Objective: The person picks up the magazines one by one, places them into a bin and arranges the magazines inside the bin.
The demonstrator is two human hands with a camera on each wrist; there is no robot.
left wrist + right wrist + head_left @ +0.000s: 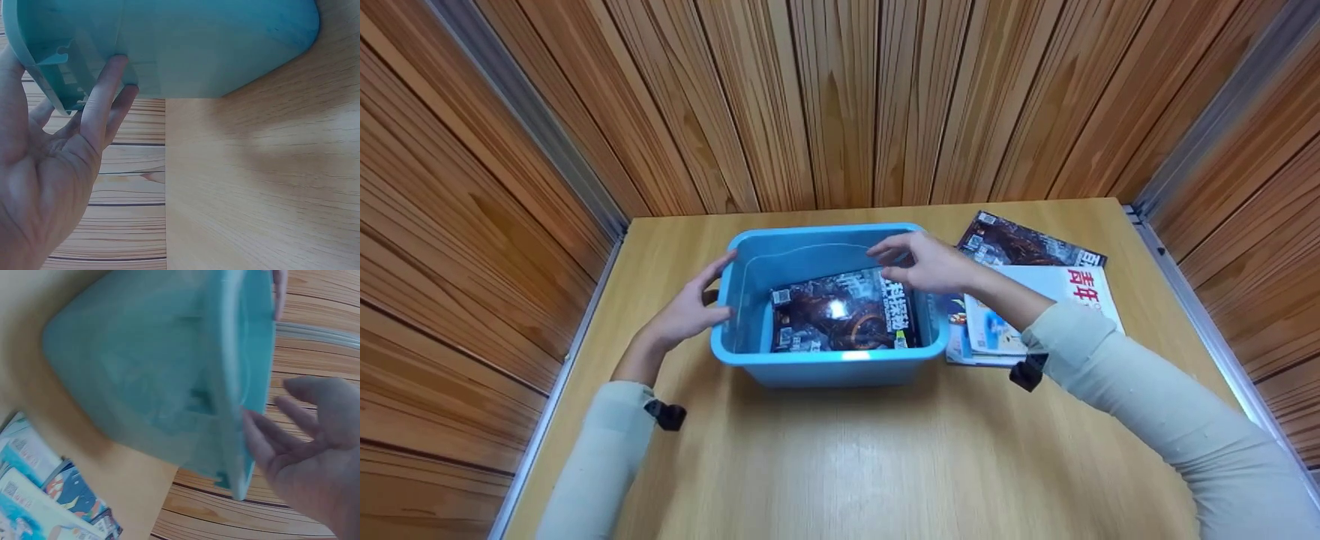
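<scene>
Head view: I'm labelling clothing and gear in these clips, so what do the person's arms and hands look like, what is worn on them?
Both arms wear long, loose, pale grey-green sleeves reaching the wrists. A small black device is fixed at the left cuff and another at the right cuff. The left hand and right hand are bare: no gloves, rings or watch show.

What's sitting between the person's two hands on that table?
In the head view, the blue plastic bin stands between the left hand and the right hand, with a dark-covered magazine lying inside it.
</scene>
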